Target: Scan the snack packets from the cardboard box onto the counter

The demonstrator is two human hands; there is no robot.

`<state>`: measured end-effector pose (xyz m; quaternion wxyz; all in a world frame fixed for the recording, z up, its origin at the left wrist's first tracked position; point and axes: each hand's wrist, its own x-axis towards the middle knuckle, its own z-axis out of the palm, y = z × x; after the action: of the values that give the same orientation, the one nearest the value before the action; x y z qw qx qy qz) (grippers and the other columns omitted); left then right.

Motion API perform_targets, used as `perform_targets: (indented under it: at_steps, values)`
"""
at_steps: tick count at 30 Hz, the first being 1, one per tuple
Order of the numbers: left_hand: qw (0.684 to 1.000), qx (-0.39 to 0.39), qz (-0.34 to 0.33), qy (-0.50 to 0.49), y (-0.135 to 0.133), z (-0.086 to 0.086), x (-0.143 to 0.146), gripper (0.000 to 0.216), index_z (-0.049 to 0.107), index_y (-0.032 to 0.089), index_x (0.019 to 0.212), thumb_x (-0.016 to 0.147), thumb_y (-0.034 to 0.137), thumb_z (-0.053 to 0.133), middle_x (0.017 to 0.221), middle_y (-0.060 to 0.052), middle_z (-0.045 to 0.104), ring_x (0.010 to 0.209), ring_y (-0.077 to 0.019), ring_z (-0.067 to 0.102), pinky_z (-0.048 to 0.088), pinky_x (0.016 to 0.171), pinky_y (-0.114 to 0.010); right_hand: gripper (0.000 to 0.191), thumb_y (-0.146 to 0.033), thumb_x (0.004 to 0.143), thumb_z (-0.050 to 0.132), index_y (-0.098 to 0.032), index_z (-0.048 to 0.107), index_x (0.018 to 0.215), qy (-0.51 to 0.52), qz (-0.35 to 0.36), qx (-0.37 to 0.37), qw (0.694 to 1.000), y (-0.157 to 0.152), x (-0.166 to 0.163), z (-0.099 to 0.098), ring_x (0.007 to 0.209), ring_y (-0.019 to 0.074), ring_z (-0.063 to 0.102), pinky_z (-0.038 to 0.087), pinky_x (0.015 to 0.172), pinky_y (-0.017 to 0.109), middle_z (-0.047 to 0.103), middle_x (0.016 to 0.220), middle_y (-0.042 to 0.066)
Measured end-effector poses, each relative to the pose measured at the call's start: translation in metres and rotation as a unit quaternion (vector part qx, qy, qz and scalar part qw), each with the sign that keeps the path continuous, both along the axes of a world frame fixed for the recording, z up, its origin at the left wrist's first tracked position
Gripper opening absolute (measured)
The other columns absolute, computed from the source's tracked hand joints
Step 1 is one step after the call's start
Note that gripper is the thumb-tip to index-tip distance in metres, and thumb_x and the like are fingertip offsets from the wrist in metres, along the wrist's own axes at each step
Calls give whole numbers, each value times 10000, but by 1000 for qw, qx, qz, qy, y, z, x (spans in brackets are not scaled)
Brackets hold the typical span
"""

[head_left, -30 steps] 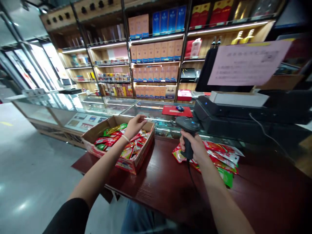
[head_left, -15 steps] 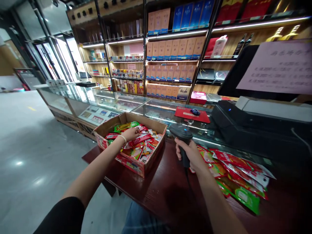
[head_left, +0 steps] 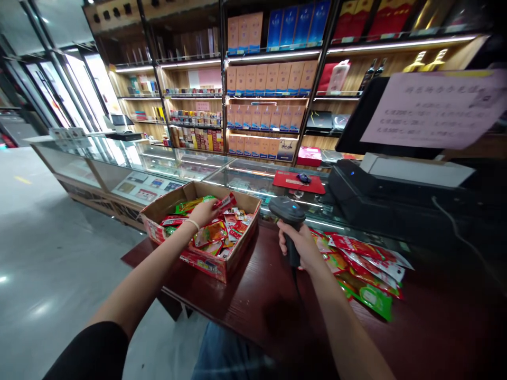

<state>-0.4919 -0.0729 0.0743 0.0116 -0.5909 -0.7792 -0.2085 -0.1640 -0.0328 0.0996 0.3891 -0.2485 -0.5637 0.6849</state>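
Note:
My left hand (head_left: 203, 212) is over the open cardboard box (head_left: 216, 268), its fingers closed on a slim red snack packet (head_left: 225, 205) that slants up to the right. Below it, several red, green and white snack packets (head_left: 211, 233) fill the box. My right hand (head_left: 301, 244) wraps round the handle of a black barcode scanner (head_left: 288, 211), held upright just right of the box. A cord runs down from the scanner's handle. Beside my right forearm lies a loose pile of snack packets (head_left: 366, 264) on the dark red table (head_left: 245, 311).
A glass display counter (head_left: 198, 163) stands behind the table. On it are a red mat (head_left: 299, 182) with a mouse (head_left: 303, 178). A black checkout machine (head_left: 356, 195) with a pink paper sheet (head_left: 428, 111) stands at the right. Boxed goods (head_left: 273, 78) line the shelves beyond.
My left hand has lifted a red packet up from among the others. The right hand still grips the scanner. The whole view has shifted slightly to the right.

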Motion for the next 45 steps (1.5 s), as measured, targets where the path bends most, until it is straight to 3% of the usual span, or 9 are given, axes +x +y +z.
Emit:
perform_targets:
  at_steps: [4, 7, 10, 15, 17, 23, 33, 40, 45]
  values:
    - [975, 74, -25, -206, -5, 13, 11, 332, 615, 161, 1033, 814, 390, 520, 911, -72, 687, 825, -220, 628, 470, 736, -297, 305, -427, 761, 727, -187, 545, 812, 0, -19, 4, 1000, -8, 12, 2, 344, 88, 458, 375, 315, 198, 519, 501, -63]
    - [903, 55, -88, -417, -8, 23, 27, 350, 600, 138, 995, 751, 387, 577, 791, -42, 669, 687, -182, 615, 490, 659, -290, 305, -436, 763, 724, -186, 557, 812, -2, -50, 11, 999, -12, 27, 3, 343, 89, 456, 376, 316, 201, 519, 498, -60]
    - [858, 24, -144, -493, -10, 32, 47, 421, 580, 142, 1027, 674, 353, 672, 759, -21, 660, 627, -154, 608, 493, 629, -278, 315, -456, 763, 719, -185, 559, 773, -10, -73, 21, 997, -15, 44, 5, 341, 93, 456, 382, 318, 212, 516, 490, -54]
    - [949, 51, -123, -285, -10, 43, 91, 352, 653, 168, 932, 687, 418, 678, 778, -29, 694, 702, -188, 636, 461, 620, -255, 334, -461, 758, 719, -194, 522, 726, -35, -111, 44, 992, -25, 71, 8, 339, 87, 455, 371, 325, 203, 519, 479, -52]
    - [966, 71, -127, -215, -9, 46, 110, 331, 684, 186, 928, 735, 450, 630, 826, -34, 716, 756, -202, 650, 456, 650, -255, 348, -474, 734, 734, -204, 516, 770, -54, -134, 50, 988, -31, 81, 6, 332, 89, 452, 364, 317, 202, 520, 478, -63]
    - [973, 61, -172, -143, -3, 44, 155, 328, 720, 204, 970, 786, 436, 577, 880, -34, 737, 788, -213, 658, 445, 706, -256, 460, -532, 633, 773, -210, 529, 853, -117, -173, 40, 977, -49, 113, -2, 311, 98, 444, 350, 304, 203, 507, 454, -77]
    - [970, 38, -220, -91, 6, 44, 184, 261, 710, 206, 914, 823, 386, 544, 869, -26, 734, 786, -202, 656, 426, 689, -246, 366, -489, 746, 709, -182, 532, 657, -144, -170, 66, 973, -57, 138, -4, 337, 82, 453, 346, 334, 197, 504, 463, -42]
    - [969, -7, -242, -53, 20, 40, 204, 306, 659, 204, 1087, 857, 303, 483, 1030, -58, 722, 932, -235, 660, 457, 794, -281, 352, -485, 758, 707, -194, 516, 714, -86, -200, 17, 976, -43, 160, -17, 333, 83, 457, 356, 319, 190, 517, 485, -59]
    - [961, -27, -274, 6, 44, 34, 253, 267, 598, 209, 1097, 853, 241, 492, 1019, -73, 715, 942, -245, 662, 460, 788, -293, 345, -483, 748, 716, -207, 509, 758, -22, -265, -15, 964, -37, 196, -33, 327, 92, 456, 361, 305, 194, 533, 484, -65]
